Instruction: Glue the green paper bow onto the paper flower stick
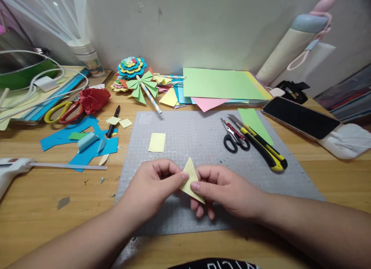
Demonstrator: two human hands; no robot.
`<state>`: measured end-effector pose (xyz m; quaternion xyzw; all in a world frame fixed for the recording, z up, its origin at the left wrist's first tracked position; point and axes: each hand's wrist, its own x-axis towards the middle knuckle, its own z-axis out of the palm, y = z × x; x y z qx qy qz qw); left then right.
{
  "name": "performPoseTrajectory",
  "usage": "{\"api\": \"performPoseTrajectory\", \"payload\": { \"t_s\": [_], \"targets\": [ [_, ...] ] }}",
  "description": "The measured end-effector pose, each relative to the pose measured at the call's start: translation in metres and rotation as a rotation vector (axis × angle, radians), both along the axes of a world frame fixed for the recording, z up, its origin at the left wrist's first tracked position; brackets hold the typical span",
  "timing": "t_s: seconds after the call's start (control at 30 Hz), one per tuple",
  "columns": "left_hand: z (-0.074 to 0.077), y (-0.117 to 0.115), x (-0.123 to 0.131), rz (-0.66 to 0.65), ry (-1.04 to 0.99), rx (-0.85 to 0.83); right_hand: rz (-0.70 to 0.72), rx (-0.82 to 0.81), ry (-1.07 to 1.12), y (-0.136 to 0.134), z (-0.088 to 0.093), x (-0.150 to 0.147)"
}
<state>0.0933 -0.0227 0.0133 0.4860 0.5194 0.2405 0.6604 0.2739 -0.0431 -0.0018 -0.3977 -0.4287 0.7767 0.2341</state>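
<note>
Between my two hands is a piece of pale yellow paper (pixel 189 178), folded to a triangle with one point upward. My left hand (pixel 164 178) pinches its left side, thumb on top. On the right side my right hand (pixel 223 188) grips it between thumb and fingers, the other fingertips showing below. Both hands are over the grey cutting mat (pixel 179 133). Another pale yellow paper rectangle (pixel 157 142) lies flat on the mat beyond my left hand. Black-handled scissors (pixel 234 139) and a yellow-and-black utility knife (pixel 263 147) rest to the right.
Blue paper scraps (pixel 87 135), a black pen (pixel 113 120) and a glue gun (pixel 16 166) lie on the left. Paper flowers (pixel 131 70) and green paper sheets (pixel 223 83) sit at the back. A phone (pixel 301 116) and a leaning bottle (pixel 292 45) are on the right.
</note>
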Motion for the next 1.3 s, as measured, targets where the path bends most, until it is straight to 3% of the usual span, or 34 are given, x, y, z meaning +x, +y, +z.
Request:
{"api": "performPoseTrajectory", "payload": {
  "t_s": [0.4, 0.53, 0.67, 0.73, 0.8, 0.9, 0.97, 1.03, 1.13, 1.3],
  "targets": [
    [0.002, 0.004, -0.004, 0.182, 0.050, 0.076, -0.065, -0.115, 0.060, 0.003, -0.004, 0.003],
    [0.000, 0.002, -0.004, 0.159, 0.042, 0.066, -0.081, -0.097, 0.075, 0.002, -0.002, 0.004],
    [-0.004, 0.001, -0.004, 0.099, -0.099, 0.073, -0.124, -0.167, 0.183, 0.003, 0.000, 0.005],
    [-0.004, 0.001, -0.004, 0.152, -0.077, 0.185, -0.131, -0.264, 0.275, 0.005, 0.001, 0.007],
    [-0.003, 0.001, -0.005, 0.143, 0.045, 0.408, -0.082, -0.392, 0.359, 0.008, 0.002, 0.009],
    [0.001, 0.002, -0.005, -0.059, 0.195, 0.683, 0.021, -0.552, 0.439, 0.011, 0.003, 0.013],
    [0.002, 0.002, -0.006, -0.141, 0.227, 0.727, 0.051, -0.609, 0.455, 0.012, 0.002, 0.015],
    [0.002, 0.002, -0.007, -0.142, 0.239, 0.719, 0.054, -0.627, 0.444, 0.012, 0.002, 0.015],
    [0.001, 0.002, -0.008, -0.085, 0.208, 0.621, -0.054, -0.507, 0.380, 0.012, 0.002, 0.013],
    [-0.002, 0.003, -0.006, -0.001, 0.135, 0.364, -0.265, -0.045, 0.172, 0.007, 0.002, 0.006]
  ]
}}
